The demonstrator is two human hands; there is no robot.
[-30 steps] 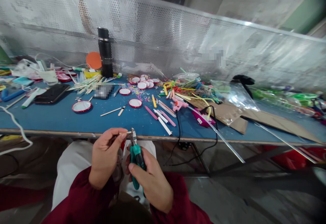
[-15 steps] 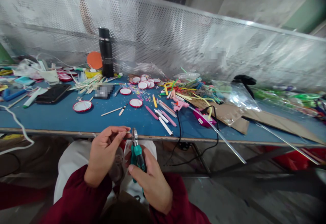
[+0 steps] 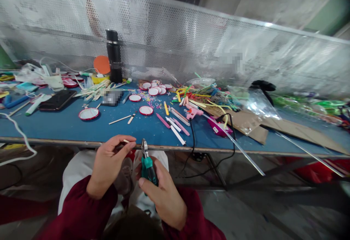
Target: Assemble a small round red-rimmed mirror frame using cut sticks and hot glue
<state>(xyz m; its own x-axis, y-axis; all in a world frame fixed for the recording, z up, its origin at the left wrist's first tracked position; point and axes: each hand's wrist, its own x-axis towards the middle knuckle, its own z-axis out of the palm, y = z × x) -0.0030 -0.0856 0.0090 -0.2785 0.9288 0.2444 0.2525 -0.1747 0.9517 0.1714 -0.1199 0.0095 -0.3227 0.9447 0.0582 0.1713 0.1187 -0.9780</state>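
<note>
My left hand (image 3: 109, 163) pinches a short thin wooden stick (image 3: 126, 141) between thumb and fingertips, just below the front edge of the blue table (image 3: 68, 125). My right hand (image 3: 161, 192) grips the teal handles of a pair of small cutting pliers (image 3: 146, 161), jaws pointing up, a little to the right of the stick's tip and apart from it. Both hands sit over my lap, with dark red sleeves showing.
On the table lie wooden sticks (image 3: 120, 119), red-rimmed round discs (image 3: 88, 113), coloured sticks (image 3: 175, 125), a pink glue gun (image 3: 193, 113) with a black cord, a phone (image 3: 56, 99), a black flask (image 3: 113, 56), cardboard (image 3: 273, 125) and plastic bags. A perforated metal screen (image 3: 175, 39) stands behind.
The stick in my left hand has drawn back to the left, away from the plier jaws it was against a second ago. My right hand has kept the pliers nearly still.
</note>
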